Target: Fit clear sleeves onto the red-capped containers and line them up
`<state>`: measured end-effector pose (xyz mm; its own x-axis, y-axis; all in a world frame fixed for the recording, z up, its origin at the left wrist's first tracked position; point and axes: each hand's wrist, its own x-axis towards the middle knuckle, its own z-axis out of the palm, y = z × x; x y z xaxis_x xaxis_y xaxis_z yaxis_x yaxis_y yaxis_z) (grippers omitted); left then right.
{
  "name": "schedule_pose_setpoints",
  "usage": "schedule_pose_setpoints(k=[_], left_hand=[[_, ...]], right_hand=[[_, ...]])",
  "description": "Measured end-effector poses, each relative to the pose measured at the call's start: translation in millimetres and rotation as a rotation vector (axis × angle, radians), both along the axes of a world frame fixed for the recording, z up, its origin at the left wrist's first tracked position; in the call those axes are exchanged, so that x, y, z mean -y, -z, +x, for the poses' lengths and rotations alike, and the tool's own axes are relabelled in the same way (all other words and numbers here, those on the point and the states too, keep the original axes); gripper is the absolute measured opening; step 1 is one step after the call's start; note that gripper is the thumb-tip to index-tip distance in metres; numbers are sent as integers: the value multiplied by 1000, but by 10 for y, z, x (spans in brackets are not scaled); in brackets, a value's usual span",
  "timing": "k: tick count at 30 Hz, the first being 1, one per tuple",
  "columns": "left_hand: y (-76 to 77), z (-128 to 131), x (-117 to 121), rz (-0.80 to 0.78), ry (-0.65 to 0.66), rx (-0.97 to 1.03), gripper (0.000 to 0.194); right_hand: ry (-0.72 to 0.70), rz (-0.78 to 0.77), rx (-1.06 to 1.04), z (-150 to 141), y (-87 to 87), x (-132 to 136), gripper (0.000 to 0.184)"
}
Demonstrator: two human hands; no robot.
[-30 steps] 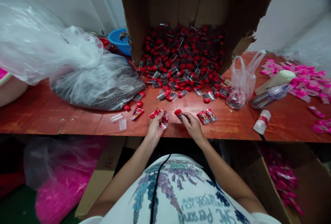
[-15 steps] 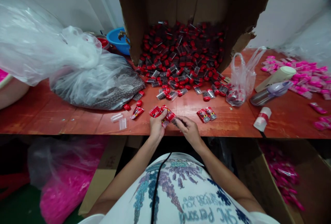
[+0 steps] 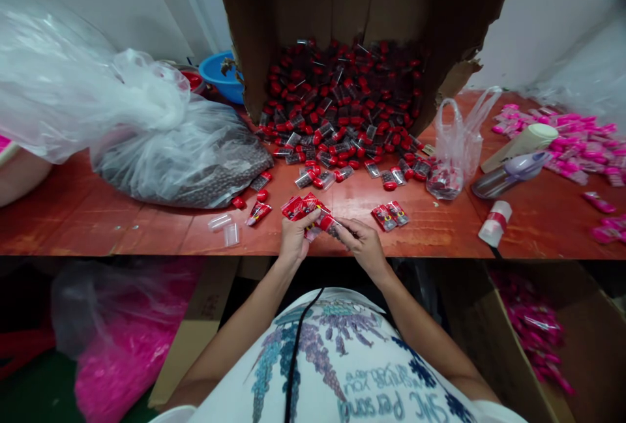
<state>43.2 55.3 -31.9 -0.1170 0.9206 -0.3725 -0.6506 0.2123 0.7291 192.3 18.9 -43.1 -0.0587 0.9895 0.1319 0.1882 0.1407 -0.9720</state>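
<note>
My left hand (image 3: pixel 296 234) is closed on several flat printed red wrappers (image 3: pixel 296 207), which fan out past its thumb. Between the fingers of my right hand (image 3: pixel 362 242) is a small clear container with a red cap (image 3: pixel 327 221) and dark contents. Its capped end meets the wrappers at my left thumb; whether it is inside one I cannot tell. To the right lie two filled red packets (image 3: pixel 390 216) side by side on the table. Left of my hands are a single red packet (image 3: pixel 258 213), loose red caps (image 3: pixel 239 203) and two clear empty containers (image 3: pixel 231 234).
A torn cardboard box (image 3: pixel 469 12) on its side spills red-capped containers (image 3: pixel 342 116) onto the red-brown table (image 3: pixel 161 231). A plastic bag of dark beads (image 3: pixel 190 162) stands left. Bottles (image 3: pixel 508 174), a small carrier bag (image 3: pixel 447 175) and pink pieces (image 3: pixel 577 143) are right.
My right hand has brought the red-capped container left, from apart to against the wrappers in my left hand. The wrappers have spread into a fan. The view has shifted slightly.
</note>
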Motion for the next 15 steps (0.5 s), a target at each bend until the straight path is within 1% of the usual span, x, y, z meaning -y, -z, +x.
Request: schedule_pose_setpoints(k=[3,7,11,13,15], left_hand=[[-17,6,5,14,19,-17,36],[13,13,34,81,27,-58,36],[33,1,71,118,85,-104,35],[33,-4,86,136,113,-131,34],[33,-7,97,134,148,-153,33]], right_hand=[[-2,3,-16,10,-6,-7,29],[14,-38,-84,18,-10,-29,29],[35,-89,-117,7,27,-23,31],[52,-56,-90,-7,51,-10,30],[67,12,-53,-24,72,4,28]])
